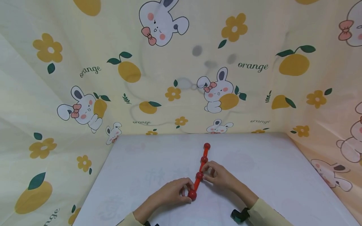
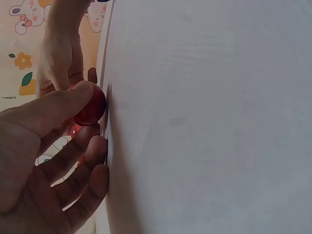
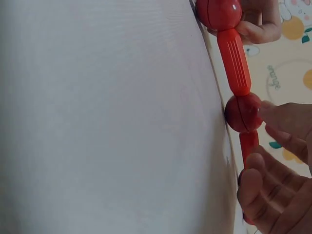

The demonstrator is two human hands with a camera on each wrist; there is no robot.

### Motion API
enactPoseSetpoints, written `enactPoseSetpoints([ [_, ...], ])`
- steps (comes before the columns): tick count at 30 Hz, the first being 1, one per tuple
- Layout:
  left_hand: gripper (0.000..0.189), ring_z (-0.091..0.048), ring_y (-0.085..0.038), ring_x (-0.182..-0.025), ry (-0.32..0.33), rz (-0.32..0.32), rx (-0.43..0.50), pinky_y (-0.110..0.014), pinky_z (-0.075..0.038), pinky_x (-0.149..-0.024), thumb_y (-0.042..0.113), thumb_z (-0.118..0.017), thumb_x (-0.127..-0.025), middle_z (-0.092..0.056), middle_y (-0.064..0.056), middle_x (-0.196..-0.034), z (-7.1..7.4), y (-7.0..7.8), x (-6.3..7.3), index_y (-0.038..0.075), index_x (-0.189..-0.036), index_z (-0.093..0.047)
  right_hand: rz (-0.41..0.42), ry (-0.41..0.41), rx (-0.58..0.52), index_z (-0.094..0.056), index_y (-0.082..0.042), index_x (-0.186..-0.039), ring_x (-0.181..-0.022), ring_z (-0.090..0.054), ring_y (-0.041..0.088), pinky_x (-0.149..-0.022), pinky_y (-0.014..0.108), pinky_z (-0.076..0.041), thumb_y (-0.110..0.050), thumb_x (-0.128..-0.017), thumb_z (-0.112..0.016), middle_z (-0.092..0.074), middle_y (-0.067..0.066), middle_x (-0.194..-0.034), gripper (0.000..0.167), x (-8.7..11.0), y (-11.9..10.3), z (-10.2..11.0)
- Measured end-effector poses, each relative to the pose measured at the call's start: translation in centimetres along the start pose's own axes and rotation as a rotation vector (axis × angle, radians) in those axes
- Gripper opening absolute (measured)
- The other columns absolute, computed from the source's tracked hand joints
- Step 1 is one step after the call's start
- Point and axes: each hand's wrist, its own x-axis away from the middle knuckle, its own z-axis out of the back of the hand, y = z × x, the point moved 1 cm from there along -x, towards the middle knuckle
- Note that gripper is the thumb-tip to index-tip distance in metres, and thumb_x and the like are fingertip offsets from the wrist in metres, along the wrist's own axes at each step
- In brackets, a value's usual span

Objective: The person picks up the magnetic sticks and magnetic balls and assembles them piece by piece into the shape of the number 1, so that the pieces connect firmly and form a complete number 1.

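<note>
A chain of red balls joined by orange-red rods (image 1: 197,184) lies on the white table, running from near the front up toward the back. My left hand (image 1: 172,191) pinches the nearest ball (image 2: 92,108) between thumb and fingers. Further along, my right hand (image 1: 220,176) holds the second ball (image 3: 243,113), its thumb on one side and its other fingers curved past the adjoining rod. A ribbed rod (image 3: 235,61) links these two balls. Beyond the right hand the chain goes on to a far end ball (image 1: 207,146).
The white table (image 1: 135,157) spreads to both sides of the chain. Behind it and along its sides hangs a cream cloth (image 1: 158,62) printed with rabbits and oranges. A dark strap piece (image 1: 239,216) sits at the right sleeve.
</note>
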Motion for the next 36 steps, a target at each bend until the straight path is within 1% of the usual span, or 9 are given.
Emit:
enactPoseSetpoints([
  [4, 0.038, -0.063, -0.002, -0.083, -0.003, -0.005, 0.003, -0.020, -0.052, -0.072, 0.025, -0.089, -0.091, -0.065, 0.019, -0.106, -0.2, 0.5, -0.2, 0.029, -0.119, -0.064, -0.069, -0.036, -0.024, -0.067, -0.022, -0.117, -0.088, -0.060, 0.019, -0.071, 0.027, -0.056, -0.018, -0.094, -0.084, -0.068, -0.004, -0.109, 0.028, 0.2, 0.1, 0.0],
  [7, 0.038, -0.063, -0.001, -0.082, 0.002, -0.021, -0.014, -0.019, -0.051, -0.071, 0.026, -0.089, -0.091, -0.064, 0.019, -0.105, -0.5, 0.7, -0.4, 0.028, -0.119, -0.064, -0.086, -0.038, -0.023, -0.067, -0.022, -0.117, -0.084, -0.060, 0.018, -0.070, 0.027, -0.055, -0.018, -0.094, -0.084, -0.071, -0.006, -0.108, 0.029, 0.3, 0.2, 0.0],
  [11, 0.038, -0.063, -0.001, -0.083, -0.002, -0.034, -0.011, -0.018, -0.052, -0.072, 0.025, -0.089, -0.091, -0.064, 0.018, -0.104, -0.9, 0.9, -0.7, 0.026, -0.119, -0.064, -0.069, -0.029, -0.019, -0.067, -0.021, -0.116, -0.083, -0.059, 0.018, -0.068, 0.026, -0.054, -0.018, -0.094, -0.085, -0.072, -0.005, -0.108, 0.028, 0.4, 0.3, 0.0],
  [15, 0.038, -0.062, -0.001, -0.083, -0.015, -0.016, 0.014, -0.019, -0.052, -0.072, 0.025, -0.089, -0.091, -0.063, 0.018, -0.103, -1.2, 1.1, -1.0, 0.026, -0.119, -0.063, -0.047, -0.022, -0.019, -0.067, -0.020, -0.115, -0.083, -0.060, 0.018, -0.068, 0.026, -0.052, -0.017, -0.094, -0.085, -0.072, -0.005, -0.107, 0.028, 0.4, 0.5, 0.0],
  [20, 0.038, -0.062, -0.001, -0.084, -0.014, -0.029, 0.009, -0.018, -0.052, -0.073, 0.025, -0.089, -0.091, -0.063, 0.018, -0.103, -1.4, 1.5, -1.2, 0.025, -0.118, -0.063, -0.027, -0.018, -0.014, -0.067, -0.020, -0.117, -0.081, -0.060, 0.016, -0.068, 0.026, -0.052, -0.016, -0.095, -0.084, -0.072, -0.005, -0.108, 0.028, 0.5, 0.7, 0.1],
  [22, 0.038, -0.061, 0.000, -0.084, -0.012, -0.038, 0.003, -0.018, -0.052, -0.073, 0.026, -0.089, -0.091, -0.062, 0.017, -0.103, -1.6, 1.7, -1.4, 0.024, -0.118, -0.062, -0.031, -0.022, -0.025, -0.067, -0.020, -0.118, -0.081, -0.060, 0.016, -0.068, 0.026, -0.051, -0.015, -0.095, -0.083, -0.073, -0.004, -0.108, 0.028, 0.5, 0.6, 0.2],
  [27, 0.038, -0.060, 0.000, -0.083, -0.012, -0.034, 0.016, -0.018, -0.052, -0.072, 0.025, -0.089, -0.091, -0.062, 0.017, -0.101, -1.9, 2.1, -1.7, 0.023, -0.117, -0.062, -0.054, -0.039, -0.068, -0.069, -0.019, -0.118, -0.082, -0.059, 0.020, -0.067, 0.027, -0.051, -0.015, -0.095, -0.084, -0.073, -0.002, -0.110, 0.028, 0.5, 0.6, 0.5],
  [32, 0.037, -0.061, 0.000, -0.083, -0.001, -0.054, 0.026, -0.017, -0.051, -0.072, 0.022, -0.089, -0.091, -0.063, 0.016, -0.099, -2.2, 2.5, -1.9, 0.021, -0.115, -0.061, -0.059, -0.049, -0.071, -0.070, -0.020, -0.117, -0.082, -0.060, 0.020, -0.068, 0.027, -0.051, -0.016, -0.094, -0.084, -0.073, -0.003, -0.110, 0.027, 0.4, 0.8, 0.6],
  [36, 0.038, -0.060, 0.001, -0.083, 0.003, -0.046, 0.012, -0.017, -0.051, -0.072, 0.023, -0.089, -0.091, -0.062, 0.017, -0.099, -2.5, 2.5, -2.0, 0.023, -0.115, -0.060, -0.049, -0.063, -0.066, -0.071, -0.022, -0.124, -0.082, -0.061, 0.018, -0.069, 0.027, -0.052, -0.017, -0.095, -0.083, -0.073, -0.002, -0.112, 0.032, 0.3, 1.2, 0.6],
])
